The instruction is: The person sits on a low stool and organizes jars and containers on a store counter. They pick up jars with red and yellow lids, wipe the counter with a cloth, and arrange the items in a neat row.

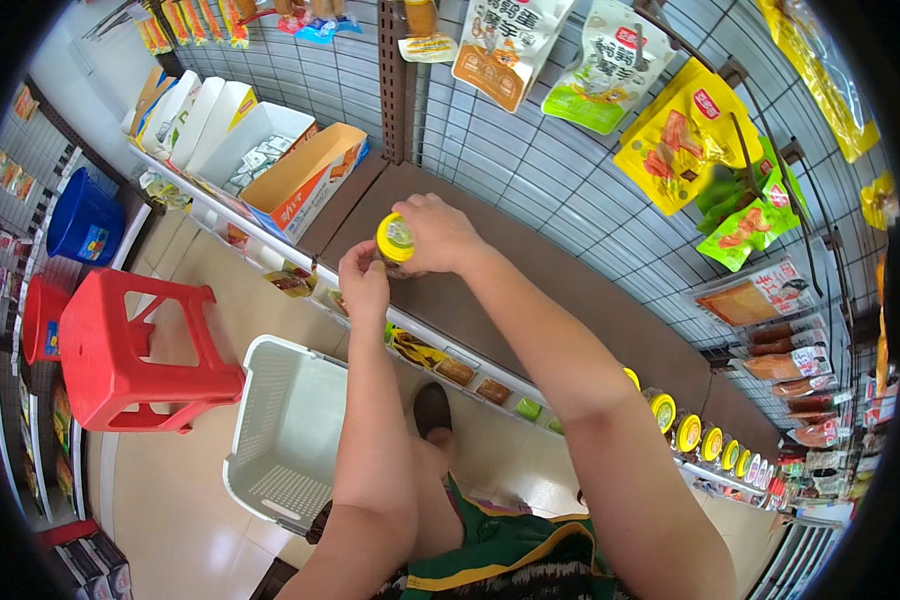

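Note:
A small clear plastic jar with a yellow lid (395,238) is between my two hands, above the brown shelf board (450,300). My right hand (439,232) grips its lid and side from the right. On the left, my left hand (365,281) touches the lower part of the jar with bent fingers and thumb. The jar's contents are mostly hidden by my hands. More yellow-lidded jars (688,433) stand in a row along the shelf's front edge, at the lower right.
Open cardboard boxes (311,184) stand on the shelf at the left. Snack pouches (690,135) hang on hooks from the wire grid. Below, on the tiled floor, are a pale plastic basket (285,435) and a red plastic stool (112,352).

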A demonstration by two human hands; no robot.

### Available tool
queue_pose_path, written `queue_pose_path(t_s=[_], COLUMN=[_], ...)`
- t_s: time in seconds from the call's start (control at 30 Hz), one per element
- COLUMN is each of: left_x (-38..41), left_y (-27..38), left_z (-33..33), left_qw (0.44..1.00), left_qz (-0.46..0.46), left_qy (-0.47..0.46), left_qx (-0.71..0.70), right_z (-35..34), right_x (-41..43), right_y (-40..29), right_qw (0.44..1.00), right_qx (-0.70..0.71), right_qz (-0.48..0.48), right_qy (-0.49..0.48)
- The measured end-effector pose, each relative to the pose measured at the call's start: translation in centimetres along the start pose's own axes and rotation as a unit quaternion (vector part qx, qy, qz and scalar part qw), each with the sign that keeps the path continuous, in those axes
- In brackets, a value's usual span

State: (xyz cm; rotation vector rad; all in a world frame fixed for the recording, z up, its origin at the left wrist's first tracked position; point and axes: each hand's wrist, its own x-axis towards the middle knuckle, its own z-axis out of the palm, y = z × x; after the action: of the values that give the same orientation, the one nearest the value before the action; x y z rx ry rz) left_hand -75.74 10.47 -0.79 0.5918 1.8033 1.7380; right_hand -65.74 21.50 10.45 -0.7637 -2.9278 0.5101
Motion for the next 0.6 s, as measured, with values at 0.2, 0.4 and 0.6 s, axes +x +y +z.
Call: queue_pose_path(t_s=[0.2,0.4,0.6], left_x=[-4.1,-10.5,-13.4], left_y=[3.8,6.0,3.4], left_z=[2.5,7.2,9.4], left_qw=[0.943,0.866,0.862], left_qz=[0.022,0.106,0.142], left_qy=[-0.331,-0.473,-0.46], left_qx=[-0.007,0.118,0.16], right_z=[-4.0,-5.4,-2.8], right_x=[-9.9,-18.9,-23.5], right_y=[4.8,4.9,6.4], right_qw=[0.994,0.992,0.997], right_qx=[0.031,0.011,0.034], right_qz=[-0.105,-0.027,-0.012], right_qy=[-0.02,-0.123,-0.073])
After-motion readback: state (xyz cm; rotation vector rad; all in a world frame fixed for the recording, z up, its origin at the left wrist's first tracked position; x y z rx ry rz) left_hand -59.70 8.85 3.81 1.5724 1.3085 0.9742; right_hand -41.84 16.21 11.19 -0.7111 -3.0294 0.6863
